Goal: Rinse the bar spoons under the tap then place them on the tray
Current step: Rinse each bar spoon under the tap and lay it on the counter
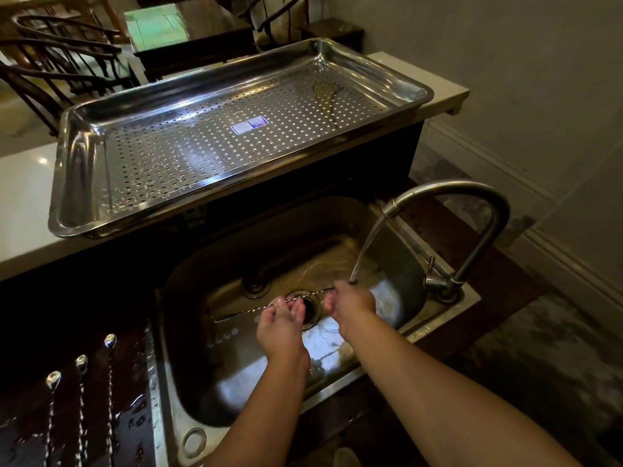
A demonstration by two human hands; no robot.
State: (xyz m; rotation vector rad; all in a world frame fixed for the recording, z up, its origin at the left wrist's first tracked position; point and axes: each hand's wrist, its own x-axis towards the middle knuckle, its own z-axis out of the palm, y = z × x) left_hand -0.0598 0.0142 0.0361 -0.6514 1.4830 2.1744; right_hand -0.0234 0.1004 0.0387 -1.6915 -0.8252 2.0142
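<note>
Head view: both hands, left [281, 323] and right [350, 303], pinch one spoon [296, 301] under the tap [448, 210]; three spoons [81, 399] wait, tray [77, 170] empty.

Dark wooden chairs [64, 59] stand at 10 o'clock, behind the white desk [23, 210]. A pale wall [505, 45] (with a white baseboard [526, 183]) fills 2 o'clock. The room is dim.

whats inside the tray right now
Only a blue sticker on the perforated bottom of the tray; no spoons there. What lies under the tray is covered.
</note>
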